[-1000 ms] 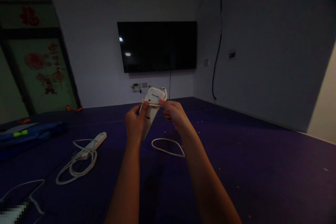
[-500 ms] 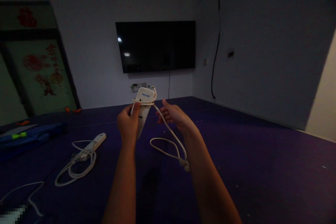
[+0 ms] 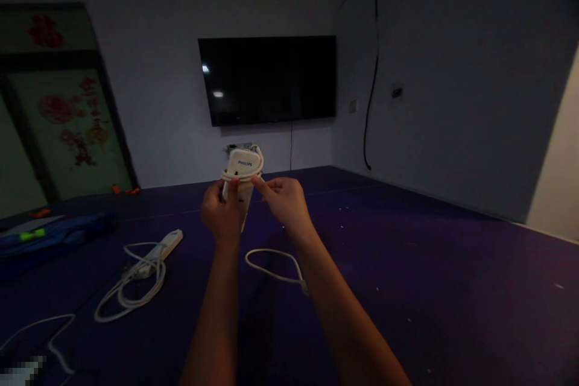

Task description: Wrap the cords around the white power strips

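My left hand (image 3: 221, 211) grips the strip (image 3: 244, 161), long axis steep. My right hand (image 3: 286, 198) pinches cord (image 3: 244, 177) at strip's right edge.

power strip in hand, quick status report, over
Left hand gripping white power strip, right hand at its cord. Cord wrapped around the PHILIPS-marked end. Second power strip lies left, apart from both hands.

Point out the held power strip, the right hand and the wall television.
Held power strip (image 3: 245, 164): head view, on its end marked PHILIPS.
Right hand (image 3: 288, 202): head view, on the middle of the hand.
Wall television (image 3: 271, 81): head view, middle of the dark screen.
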Motion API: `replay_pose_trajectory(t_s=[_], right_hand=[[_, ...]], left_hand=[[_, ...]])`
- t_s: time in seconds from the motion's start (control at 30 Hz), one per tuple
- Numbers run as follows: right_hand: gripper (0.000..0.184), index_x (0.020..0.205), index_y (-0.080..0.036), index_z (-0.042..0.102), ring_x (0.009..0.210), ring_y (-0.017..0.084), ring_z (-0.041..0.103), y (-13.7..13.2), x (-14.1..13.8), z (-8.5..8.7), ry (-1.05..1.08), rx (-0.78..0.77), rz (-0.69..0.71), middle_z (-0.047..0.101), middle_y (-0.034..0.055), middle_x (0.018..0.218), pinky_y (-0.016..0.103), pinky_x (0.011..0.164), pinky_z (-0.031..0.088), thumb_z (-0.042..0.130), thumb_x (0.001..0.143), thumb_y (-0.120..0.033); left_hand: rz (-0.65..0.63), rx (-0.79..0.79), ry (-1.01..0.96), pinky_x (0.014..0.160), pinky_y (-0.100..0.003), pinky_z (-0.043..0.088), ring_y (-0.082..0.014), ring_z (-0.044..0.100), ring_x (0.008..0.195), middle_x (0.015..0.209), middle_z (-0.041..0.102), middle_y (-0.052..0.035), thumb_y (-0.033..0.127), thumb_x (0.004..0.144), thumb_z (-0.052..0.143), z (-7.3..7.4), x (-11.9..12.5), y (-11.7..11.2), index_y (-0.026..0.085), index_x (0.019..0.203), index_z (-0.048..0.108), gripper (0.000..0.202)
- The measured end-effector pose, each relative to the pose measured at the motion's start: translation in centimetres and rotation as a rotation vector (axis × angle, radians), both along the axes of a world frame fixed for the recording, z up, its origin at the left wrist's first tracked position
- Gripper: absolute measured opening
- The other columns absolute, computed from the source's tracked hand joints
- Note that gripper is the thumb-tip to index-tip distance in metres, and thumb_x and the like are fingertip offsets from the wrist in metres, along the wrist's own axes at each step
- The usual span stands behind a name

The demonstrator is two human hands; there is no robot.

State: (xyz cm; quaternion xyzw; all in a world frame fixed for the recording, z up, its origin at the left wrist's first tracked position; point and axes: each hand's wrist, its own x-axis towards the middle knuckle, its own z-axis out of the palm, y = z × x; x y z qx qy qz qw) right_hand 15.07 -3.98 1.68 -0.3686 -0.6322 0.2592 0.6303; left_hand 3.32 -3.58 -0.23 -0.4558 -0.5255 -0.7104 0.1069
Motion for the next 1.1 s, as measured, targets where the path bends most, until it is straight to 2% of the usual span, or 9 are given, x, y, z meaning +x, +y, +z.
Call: replay_pose_trajectory(t_s=[0.13,0.27,0.47,0.53,0.7,0.9,1.1], right_hand=[[0.052,0.051,-0.015,0.054,0.044,0.008,0.038,0.0,-0.5,-0.3,0.012,0.033,-0.102,0.048,-0.0012,0.046,0.021,0.042,0.022,0.060,0.071,-0.062],[0.055,0.053,-0.014,0.057,0.044,0.007,0.036,0.1,-0.6,-0.3,0.020,0.048,-0.079,0.047,-0.0017,0.047,0.021,0.043,0.022,0.057,0.071,-0.066],[0.054,0.053,-0.013,0.061,0.044,0.007,0.034,0.1,-1.0,-0.4,0.034,0.022,-0.099,0.045,-0.0026,0.045,0.021,0.043,0.021,0.062,0.064,-0.066],[0.053,0.054,-0.013,0.062,0.044,0.007,0.034,0.2,-1.1,-0.4,0.080,0.006,-0.054,0.045,-0.0026,0.046,0.022,0.043,0.021,0.064,0.063,-0.065],[0.044,0.062,-0.013,0.065,0.042,0.005,0.033,0.0,-1.1,0.0,0.346,-0.143,0.232,0.051,-0.0031,0.050,0.021,0.042,0.021,0.072,0.056,-0.056],[0.034,0.053,-0.015,0.058,0.038,0.004,0.031,-0.2,-1.2,0.3,0.544,-0.250,0.309,0.049,-0.0039,0.046,0.020,0.036,0.018,0.076,0.054,-0.043],[0.030,0.052,-0.015,0.056,0.038,0.003,0.029,0.2,-0.8,0.3,0.699,-0.190,0.283,0.048,-0.0040,0.046,0.020,0.036,0.016,0.075,0.056,-0.037]], left_hand=[[0.054,0.068,0.078,0.072,-0.030,0.042,-0.0207,0.061,0.083,0.090,0.068,-0.0093,0.054,0.082,0.052,-0.3,0.1,0.1,0.015,0.096,0.068,0.044],[0.073,0.134,0.109,0.072,-0.030,0.043,-0.0200,0.062,0.084,0.091,0.068,-0.0089,0.055,0.081,0.054,-0.4,0.2,0.1,0.015,0.096,0.066,0.044],[0.131,0.225,0.186,0.069,-0.029,0.042,-0.0191,0.061,0.080,0.087,0.068,-0.0076,0.058,0.080,0.055,-0.7,0.2,0.3,0.016,0.093,0.065,0.045],[0.139,0.266,0.212,0.070,-0.029,0.042,-0.0194,0.061,0.081,0.086,0.067,-0.0079,0.058,0.079,0.057,-0.8,0.1,0.4,0.016,0.094,0.065,0.046],[0.137,0.333,0.275,0.073,-0.030,0.042,-0.0198,0.061,0.083,0.089,0.067,-0.0087,0.056,0.076,0.062,-1.1,-0.2,0.6,0.016,0.097,0.064,0.045],[0.023,0.314,0.317,0.072,-0.030,0.044,-0.0188,0.061,0.080,0.088,0.067,-0.0066,0.055,0.077,0.061,-0.8,-0.2,0.9,0.017,0.101,0.064,0.045],[-0.229,0.276,0.379,0.078,-0.030,0.046,-0.0185,0.060,0.087,0.093,0.067,-0.0064,0.047,0.082,0.059,-0.4,-0.1,0.9,0.018,0.104,0.066,0.037]])
